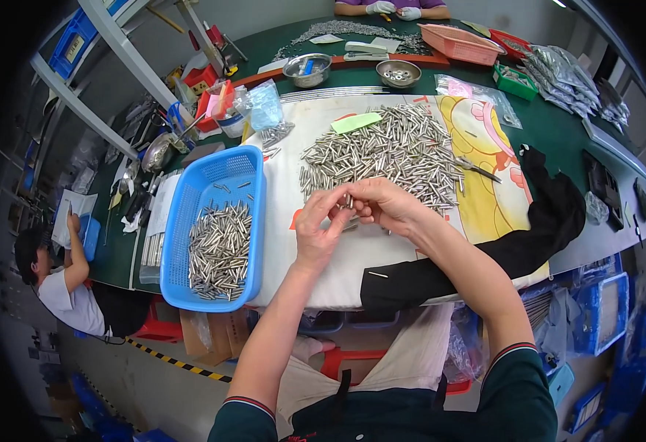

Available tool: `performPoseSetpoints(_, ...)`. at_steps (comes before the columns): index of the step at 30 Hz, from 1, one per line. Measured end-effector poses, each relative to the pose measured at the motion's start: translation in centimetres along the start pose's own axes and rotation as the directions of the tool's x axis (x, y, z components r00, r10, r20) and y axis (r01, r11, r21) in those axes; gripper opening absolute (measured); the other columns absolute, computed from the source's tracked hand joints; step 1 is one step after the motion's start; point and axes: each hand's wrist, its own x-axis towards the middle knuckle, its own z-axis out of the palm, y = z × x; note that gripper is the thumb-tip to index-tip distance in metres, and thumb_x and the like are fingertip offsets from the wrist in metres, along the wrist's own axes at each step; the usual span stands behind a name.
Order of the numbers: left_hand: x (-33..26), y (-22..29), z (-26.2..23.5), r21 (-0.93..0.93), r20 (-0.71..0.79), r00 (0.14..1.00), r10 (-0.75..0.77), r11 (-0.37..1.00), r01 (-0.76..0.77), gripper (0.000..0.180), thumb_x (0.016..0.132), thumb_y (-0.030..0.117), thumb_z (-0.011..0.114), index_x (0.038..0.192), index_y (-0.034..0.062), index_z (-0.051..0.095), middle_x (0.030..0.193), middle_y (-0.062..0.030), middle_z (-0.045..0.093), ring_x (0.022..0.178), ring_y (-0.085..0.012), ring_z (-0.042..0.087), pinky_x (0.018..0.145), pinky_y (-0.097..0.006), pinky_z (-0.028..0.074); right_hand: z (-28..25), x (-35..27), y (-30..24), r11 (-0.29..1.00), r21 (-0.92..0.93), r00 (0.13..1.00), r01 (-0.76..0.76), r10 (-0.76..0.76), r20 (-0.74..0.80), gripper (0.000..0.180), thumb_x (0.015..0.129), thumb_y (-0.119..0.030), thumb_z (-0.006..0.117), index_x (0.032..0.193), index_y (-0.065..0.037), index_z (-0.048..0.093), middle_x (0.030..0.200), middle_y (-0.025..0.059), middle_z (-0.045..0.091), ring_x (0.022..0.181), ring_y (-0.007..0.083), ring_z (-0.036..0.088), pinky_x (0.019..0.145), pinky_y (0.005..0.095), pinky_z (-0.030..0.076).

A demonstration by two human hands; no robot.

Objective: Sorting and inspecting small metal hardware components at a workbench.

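My left hand [317, 230] and my right hand [387, 205] meet over the near edge of a heap of short metal pins [382, 147] on a white cloth [301, 272]. Between the fingertips of both hands is a small shiny metal pin [348, 200]. Fingers of both hands are closed; whether more pins are inside them is hidden. To the left of my hands stands a blue plastic basket [257, 214], its bottom partly covered with similar pins [220, 250]. A light green slip of paper [356, 122] lies on top of the heap.
Pliers [477, 169] lie at the heap's right edge. A black garment [477, 258] covers the cloth's near right. Two metal bowls [307, 70] [398, 73] and a pink basket [461, 43] stand beyond. One person [65, 287] sits at left; another's gloved hands [395, 10] work opposite.
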Motion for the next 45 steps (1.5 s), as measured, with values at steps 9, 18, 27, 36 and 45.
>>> performPoseSetpoints(9,0.2,0.3,-0.3,-0.011,-0.044,0.999,0.014,1.0,-0.014,0.026,0.072,-0.005,0.067,0.096,0.0052,0.067,0.077,-0.0036,0.058,0.063,-0.0113,0.054,0.056,-0.022,0.044,1.0,-0.4,0.3,0.955,-0.297,0.999,0.006,-0.017,-0.037,0.021,0.088,-0.025,0.054,0.074,-0.009,0.058,0.057,-0.005,0.047,0.048,0.0036,0.041,0.043,0.0186,0.032)
performPoseSetpoints(18,0.0,0.0,-0.2,-0.126,-0.048,0.996,-0.075,0.99,0.069,0.02,0.072,-0.005,0.067,0.09,0.003,0.067,0.08,-0.0036,0.06,0.065,-0.0086,0.052,0.057,-0.02,0.04,1.5,-0.6,0.5,0.931,-0.363,0.998,-0.024,-0.001,-0.07,0.025,0.088,-0.024,0.049,0.072,-0.007,0.057,0.059,-0.001,0.049,0.049,0.0069,0.042,0.044,0.0219,0.034)
performPoseSetpoints(27,0.0,0.0,-0.2,-0.133,-0.048,0.992,-0.116,0.985,0.109,0.014,0.073,-0.005,0.068,0.085,0.0021,0.064,0.079,-0.0042,0.06,0.064,-0.008,0.051,0.057,-0.02,0.04,1.9,-0.7,0.4,0.904,-0.425,0.996,-0.045,0.006,-0.094,0.029,0.089,-0.025,0.045,0.074,-0.005,0.06,0.058,-0.0017,0.049,0.048,0.0055,0.043,0.043,0.0199,0.035)
performPoseSetpoints(36,-0.1,-0.3,-0.4,-0.173,-0.029,0.987,-0.155,0.974,0.148,0.011,0.073,-0.004,0.068,0.082,0.0011,0.062,0.078,-0.004,0.059,0.063,-0.0077,0.051,0.057,-0.02,0.04,1.8,-0.6,0.7,0.895,-0.442,0.993,-0.062,0.013,-0.114,0.033,0.09,-0.029,0.048,0.067,-0.007,0.057,0.057,-0.0003,0.049,0.048,0.0076,0.043,0.042,0.0229,0.034)
performPoseSetpoints(45,0.0,-0.2,-0.4,-0.157,-0.02,0.989,-0.143,0.978,0.138,0.012,0.074,-0.004,0.067,0.083,0.001,0.063,0.079,-0.0048,0.059,0.065,-0.0082,0.052,0.058,-0.02,0.041,2.0,-0.7,0.6,0.894,-0.445,0.993,-0.046,-0.007,-0.117,0.033,0.089,-0.029,0.048,0.069,-0.005,0.058,0.058,-0.0001,0.05,0.05,0.0076,0.044,0.043,0.0226,0.035)
